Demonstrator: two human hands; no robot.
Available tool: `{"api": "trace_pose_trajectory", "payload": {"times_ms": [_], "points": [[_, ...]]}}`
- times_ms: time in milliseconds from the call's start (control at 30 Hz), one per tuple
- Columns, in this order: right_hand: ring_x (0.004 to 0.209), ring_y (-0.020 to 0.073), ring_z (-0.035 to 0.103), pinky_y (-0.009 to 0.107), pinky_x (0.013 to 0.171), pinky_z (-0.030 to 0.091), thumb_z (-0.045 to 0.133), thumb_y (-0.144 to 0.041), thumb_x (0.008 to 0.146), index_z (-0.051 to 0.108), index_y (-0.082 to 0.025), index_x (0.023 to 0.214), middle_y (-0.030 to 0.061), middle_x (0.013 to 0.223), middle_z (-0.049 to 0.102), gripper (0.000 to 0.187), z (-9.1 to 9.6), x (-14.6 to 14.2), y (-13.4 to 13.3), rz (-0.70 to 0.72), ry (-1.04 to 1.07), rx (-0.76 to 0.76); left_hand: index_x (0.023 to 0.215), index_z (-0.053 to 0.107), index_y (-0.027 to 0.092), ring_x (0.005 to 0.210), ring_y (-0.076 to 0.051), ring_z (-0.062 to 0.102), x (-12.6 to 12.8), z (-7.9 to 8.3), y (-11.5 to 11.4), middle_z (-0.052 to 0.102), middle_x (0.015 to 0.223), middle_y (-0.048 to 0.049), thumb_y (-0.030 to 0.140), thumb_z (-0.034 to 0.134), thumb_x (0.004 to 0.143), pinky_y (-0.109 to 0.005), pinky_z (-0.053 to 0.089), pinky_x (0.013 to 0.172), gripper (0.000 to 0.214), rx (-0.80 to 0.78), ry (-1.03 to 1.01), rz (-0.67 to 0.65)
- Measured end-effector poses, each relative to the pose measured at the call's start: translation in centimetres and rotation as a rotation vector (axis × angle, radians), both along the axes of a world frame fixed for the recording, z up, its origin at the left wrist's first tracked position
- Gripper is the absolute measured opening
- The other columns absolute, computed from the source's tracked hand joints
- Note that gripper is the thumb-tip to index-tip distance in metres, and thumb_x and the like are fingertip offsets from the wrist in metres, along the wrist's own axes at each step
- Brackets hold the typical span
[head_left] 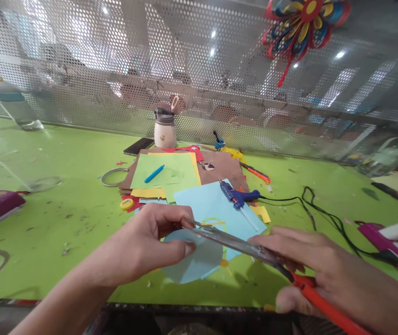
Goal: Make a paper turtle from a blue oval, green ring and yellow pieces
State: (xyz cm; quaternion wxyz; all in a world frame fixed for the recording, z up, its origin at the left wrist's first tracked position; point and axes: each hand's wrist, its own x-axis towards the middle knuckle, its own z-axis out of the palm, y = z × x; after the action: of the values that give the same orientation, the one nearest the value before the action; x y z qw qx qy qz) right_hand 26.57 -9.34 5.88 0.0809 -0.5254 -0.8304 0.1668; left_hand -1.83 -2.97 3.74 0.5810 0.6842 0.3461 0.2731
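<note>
Head camera: left hand (153,244) pinches blue disc (199,260), right hand (312,256) grips scissors (233,241), glue gun (236,197) and flask (165,134) beyond.

No words, brands or numbers can be read. A small golden-brown print is carried on the front of the white bottle (165,130), near the far edge of the desk (80,158), but it is too small to be made out. A white star is shown on the red piece (199,154) just in front of the bottle, on the near side. The blades of the scissors (230,241), above the near edge of the desk, are too blurred for any lettering to be read.
</note>
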Motion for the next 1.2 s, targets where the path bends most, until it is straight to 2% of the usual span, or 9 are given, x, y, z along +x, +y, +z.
{"api": "trace_pose_trajectory", "payload": {"times_ms": [167,233,367,600,767,967,1100,1200], "points": [[0.095,0.0263,0.067,0.026,0.066,0.057,0.071,-0.049,0.079,0.07,-0.027,0.108,0.0049,0.098,0.071,0.036,0.2,-0.2,0.4,0.04,0.112,-0.079,0.066,0.056,0.017,0.06,-0.01,0.042,0.2,0.3,0.3,0.048,0.065,0.0046,0.014,0.064,0.069,-0.021,0.032,0.053,0.009,-0.115,-0.021,0.0],[0.087,0.0233,0.066,0.026,0.068,0.055,0.069,-0.047,0.081,0.071,-0.024,0.105,0.0042,0.09,0.07,0.033,0.1,-0.2,0.7,0.091,0.192,-0.114,0.067,0.058,0.016,0.058,-0.009,0.044,0.3,0.4,0.5,0.051,0.065,0.0045,0.015,0.065,0.067,-0.02,0.034,0.052,0.007,-0.152,-0.002,0.008],[0.079,0.0213,0.065,0.028,0.073,0.054,0.066,-0.049,0.083,0.071,-0.019,0.107,0.0041,0.082,0.068,0.039,-0.4,-0.2,1.2,0.139,0.353,-0.21,0.069,0.06,0.015,0.053,-0.01,0.048,0.6,0.6,0.8,0.055,0.061,0.0038,0.019,0.068,0.064,-0.021,0.036,0.048,0.011,-0.241,0.033,0.028],[0.093,0.0257,0.065,0.034,0.084,0.053,0.068,-0.044,0.083,0.065,-0.022,0.123,0.0071,0.102,0.069,0.045,-1.2,0.2,1.0,0.119,0.458,-0.31,0.073,0.066,0.013,0.052,-0.012,0.052,1.4,0.4,1.4,0.061,0.061,0.0001,0.021,0.07,0.06,-0.021,0.038,0.046,0.016,-0.304,0.068,0.02],[0.098,0.0248,0.064,0.031,0.084,0.053,0.068,-0.04,0.084,0.064,-0.024,0.124,0.0068,0.112,0.068,0.043,-1.0,0.2,0.8,0.1,0.508,-0.374,0.071,0.066,0.013,0.051,-0.011,0.051,1.6,0.7,1.5,0.06,0.06,0.0003,0.02,0.069,0.061,-0.02,0.035,0.045,0.013,-0.272,0.095,0.028],[0.085,0.0213,0.064,0.028,0.073,0.053,0.068,-0.036,0.083,0.066,-0.023,0.117,0.0039,0.098,0.068,0.036,-1.1,0.2,0.8,0.078,0.458,-0.357,0.069,0.064,0.014,0.052,-0.011,0.05,1.7,0.8,1.6,0.059,0.06,0.001,0.019,0.068,0.062,-0.021,0.034,0.046,0.009,-0.255,0.125,0.021],[0.096,0.0255,0.063,0.031,0.08,0.052,0.069,-0.037,0.083,0.066,-0.022,0.114,0.0051,0.098,0.067,0.034,-1.6,0.7,0.8,0.109,0.452,-0.329,0.068,0.063,0.014,0.053,-0.012,0.051,1.8,0.9,1.7,0.058,0.06,0.0011,0.02,0.068,0.062,-0.022,0.034,0.046,0.01,-0.244,0.145,0.011],[0.092,0.025,0.063,0.032,0.08,0.052,0.067,-0.044,0.083,0.067,-0.022,0.104,0.0049,0.096,0.066,0.03,-2.1,0.9,1.0,0.106,0.449,-0.34,0.068,0.063,0.014,0.052,-0.011,0.049,1.8,1.0,1.6,0.056,0.059,0.0017,0.021,0.067,0.063,-0.022,0.033,0.046,0.009,-0.236,0.158,0.011]]}}
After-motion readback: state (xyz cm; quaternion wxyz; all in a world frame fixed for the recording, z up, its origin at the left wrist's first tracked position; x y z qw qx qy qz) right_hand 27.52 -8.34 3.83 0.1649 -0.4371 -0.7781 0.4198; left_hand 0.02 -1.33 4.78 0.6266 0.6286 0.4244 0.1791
